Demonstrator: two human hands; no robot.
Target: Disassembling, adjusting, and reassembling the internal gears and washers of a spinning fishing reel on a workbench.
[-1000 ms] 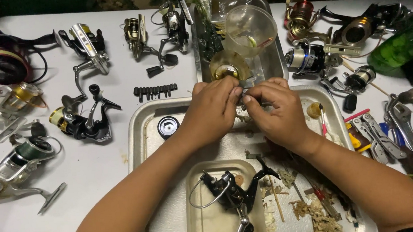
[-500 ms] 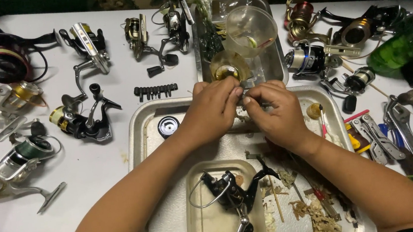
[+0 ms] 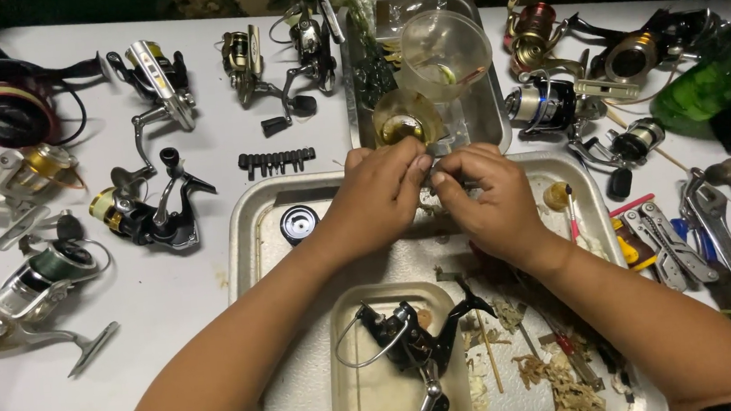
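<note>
Fingertips of the left hand point(image 3: 375, 197) and right hand point(image 3: 490, 199) meet mid-frame, pinching a small part point(image 3: 429, 170) (mostly hidden) above the metal tray point(image 3: 253, 233), wrists angled inward.

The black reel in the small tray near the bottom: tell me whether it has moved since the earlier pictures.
No. The black reel lies in the same spot in its small inner tray, with its bail wire toward the tray's left side as before.

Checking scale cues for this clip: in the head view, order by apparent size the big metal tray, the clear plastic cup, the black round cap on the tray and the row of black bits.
1. Metal tray
2. Clear plastic cup
3. Row of black bits
4. Black round cap

The last two look close in size; the row is longer, the cap rounder.
</note>
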